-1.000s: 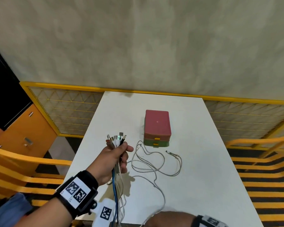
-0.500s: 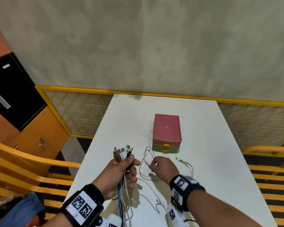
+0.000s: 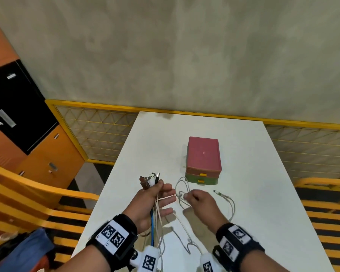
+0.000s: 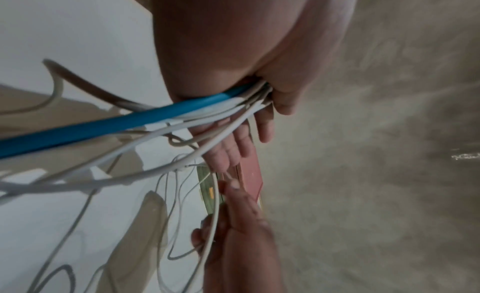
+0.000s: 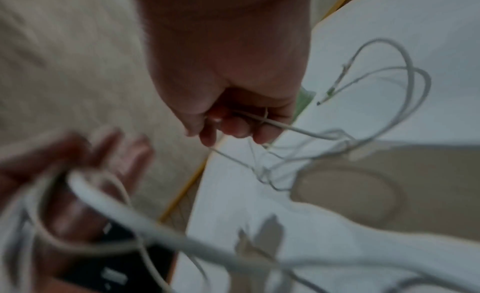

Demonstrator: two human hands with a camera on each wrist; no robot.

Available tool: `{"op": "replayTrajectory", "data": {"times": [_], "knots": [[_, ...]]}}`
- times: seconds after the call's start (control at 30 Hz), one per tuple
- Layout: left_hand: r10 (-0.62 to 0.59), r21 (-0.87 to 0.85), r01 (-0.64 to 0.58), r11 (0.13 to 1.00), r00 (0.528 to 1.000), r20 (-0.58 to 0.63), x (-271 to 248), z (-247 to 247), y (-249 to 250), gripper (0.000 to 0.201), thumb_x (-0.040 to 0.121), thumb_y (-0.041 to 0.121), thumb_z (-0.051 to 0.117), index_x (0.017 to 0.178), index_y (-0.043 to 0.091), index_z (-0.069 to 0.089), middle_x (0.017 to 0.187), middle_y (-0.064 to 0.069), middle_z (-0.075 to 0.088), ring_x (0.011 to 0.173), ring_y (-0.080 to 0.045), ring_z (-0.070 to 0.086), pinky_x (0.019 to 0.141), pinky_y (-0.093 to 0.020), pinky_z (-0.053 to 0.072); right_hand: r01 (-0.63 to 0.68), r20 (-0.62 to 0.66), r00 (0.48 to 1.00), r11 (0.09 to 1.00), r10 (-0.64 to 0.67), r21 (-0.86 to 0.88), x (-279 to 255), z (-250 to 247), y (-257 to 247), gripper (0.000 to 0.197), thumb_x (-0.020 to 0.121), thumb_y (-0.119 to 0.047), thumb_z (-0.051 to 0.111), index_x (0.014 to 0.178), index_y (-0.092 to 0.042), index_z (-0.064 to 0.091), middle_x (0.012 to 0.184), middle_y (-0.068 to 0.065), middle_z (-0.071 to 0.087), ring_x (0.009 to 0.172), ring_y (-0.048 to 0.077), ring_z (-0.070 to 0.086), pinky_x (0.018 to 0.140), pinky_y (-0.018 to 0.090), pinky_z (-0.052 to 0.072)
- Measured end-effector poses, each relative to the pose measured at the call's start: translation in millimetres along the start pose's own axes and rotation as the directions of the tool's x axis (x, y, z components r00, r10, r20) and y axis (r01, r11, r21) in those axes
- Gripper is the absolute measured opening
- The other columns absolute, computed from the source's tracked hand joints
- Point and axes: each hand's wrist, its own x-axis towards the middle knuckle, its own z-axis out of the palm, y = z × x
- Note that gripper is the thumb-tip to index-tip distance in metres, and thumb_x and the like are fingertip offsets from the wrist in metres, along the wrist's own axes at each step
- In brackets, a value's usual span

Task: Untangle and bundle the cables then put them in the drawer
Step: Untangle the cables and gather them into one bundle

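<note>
My left hand [image 3: 155, 197] holds a bunch of cables [image 3: 154, 214] upright above the white table [image 3: 253, 203], thumb and palm pinching them just below their plugs [image 3: 149, 179]; the other fingers stretch out. A blue cable [image 4: 103, 125] and several white ones hang from it. My right hand [image 3: 190, 196] pinches a thin white cable [image 3: 182, 185] that loops on the table, its fingers [image 5: 233, 125] curled round the strand. That cable's free plug [image 3: 217, 192] lies to the right. The small drawer box [image 3: 203, 160], pink on top, green below, stands just behind, both drawers closed.
Yellow chair rails [image 3: 37, 193] flank the table on the left and others [image 3: 326, 209] on the right. A yellow mesh fence [image 3: 98, 130] runs along the far edge below a concrete wall. Orange and black lockers [image 3: 18, 114] stand at far left.
My right hand came up from the near table edge to the looped white cable and took hold of it. The left hand's outer fingers have spread while it keeps the bunch.
</note>
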Motion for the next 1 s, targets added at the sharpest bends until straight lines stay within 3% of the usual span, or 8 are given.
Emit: {"op": "replayTrajectory", "data": {"times": [0.13,0.27,0.4,0.57,0.73,0.83,0.9,1.0], "knots": [[-0.086,-0.030,0.088,0.996,0.994,0.061,0.7,16.0,-6.0,0.040,0.101,0.037,0.048,0.115,0.003,0.066,0.112,-0.014,0.075,0.106,-0.029,0.071,0.086,-0.043,0.055,0.089,-0.149,0.986,0.994,-0.078,0.071,-20.3,-33.1,-28.9,0.026,0.093,-0.030,0.063,0.068,-0.023,0.064,0.057,-0.013,0.056,0.057,0.006,0.052,0.061,0.025,0.042],[-0.111,-0.077,0.128,0.989,0.975,0.193,-2.1,32.4,-10.7,0.044,0.101,0.038,0.047,0.113,0.001,0.068,0.099,-0.012,0.076,0.094,-0.028,0.073,0.093,-0.048,0.052,0.240,-0.028,0.970,0.970,-0.241,-0.038,-51.0,-31.9,-51.9,0.024,0.096,-0.023,0.057,0.100,-0.042,0.072,0.092,-0.029,0.072,0.091,-0.010,0.065,0.080,0.008,0.047],[-0.069,-0.169,0.113,0.979,0.967,0.243,-4.5,41.2,-6.4,0.047,0.101,0.038,0.045,0.118,-0.002,0.064,0.111,-0.020,0.073,0.089,-0.030,0.073,0.074,-0.041,0.057,0.310,0.023,0.949,0.921,-0.313,-0.237,-68.4,-27.1,-46.0,0.032,0.093,-0.035,0.049,0.120,-0.046,0.061,0.108,-0.021,0.072,0.098,-0.003,0.065,0.088,0.026,0.052],[-0.003,-0.260,0.069,0.963,0.969,0.247,-9.5,41.2,4.2,0.033,0.101,0.033,0.046,0.106,0.006,0.064,0.099,-0.018,0.075,0.091,-0.031,0.075,0.086,-0.047,0.052,0.344,0.059,0.938,0.890,-0.342,-0.300,-85.7,-26.2,-41.4,0.029,0.093,-0.045,0.044,0.118,-0.045,0.060,0.111,-0.022,0.070,0.100,-0.003,0.062,0.087,0.026,0.051],[0.052,-0.260,0.012,0.966,0.971,0.235,-15.1,38.3,6.0,0.026,0.101,0.028,0.048,0.097,0.008,0.064,0.082,-0.011,0.074,0.077,-0.026,0.075,0.074,-0.042,0.059,0.276,-0.001,0.958,0.916,-0.288,-0.291,-90.9,-26.0,-35.8,0.023,0.097,-0.033,0.051,0.114,-0.036,0.066,0.105,-0.014,0.069,0.097,0.000,0.060,0.085,0.022,0.048],[0.096,-0.298,-0.025,0.954,0.969,0.226,-17.3,36.3,5.1,0.024,0.101,0.027,0.048,0.094,0.009,0.062,0.067,-0.006,0.066,0.063,-0.022,0.069,0.071,-0.040,0.056,0.217,0.001,0.974,0.940,-0.225,-0.265,-93.5,-27.3,-33.1,0.017,0.095,-0.031,0.056,0.108,-0.035,0.066,0.090,-0.016,0.066,0.085,-0.001,0.059,0.074,0.013,0.044],[0.113,-0.305,-0.049,0.951,0.974,0.195,-17.4,35.3,4.9,0.024,0.102,0.027,0.048,0.093,0.009,0.062,0.058,-0.002,0.057,0.052,-0.018,0.060,0.066,-0.037,0.054,0.155,0.032,0.988,0.966,-0.152,-0.206,-96.2,-31.0,-38.9,0.006,0.090,-0.033,0.060,0.092,-0.033,0.066,0.074,-0.013,0.064,0.071,0.003,0.059,0.069,0.020,0.047],[0.157,-0.290,-0.111,0.950,0.978,0.138,-14.8,30.4,7.0,0.023,0.102,0.026,0.048,0.094,0.008,0.060,0.051,0.002,0.041,0.042,-0.013,0.044,0.048,-0.029,0.047,0.094,0.143,0.987,0.988,-0.076,-0.124,-102.3,-39.6,-48.0,0.015,0.088,-0.037,0.061,0.080,-0.024,0.062,0.065,-0.006,0.064,0.060,0.007,0.061,0.065,0.026,0.049]]}}
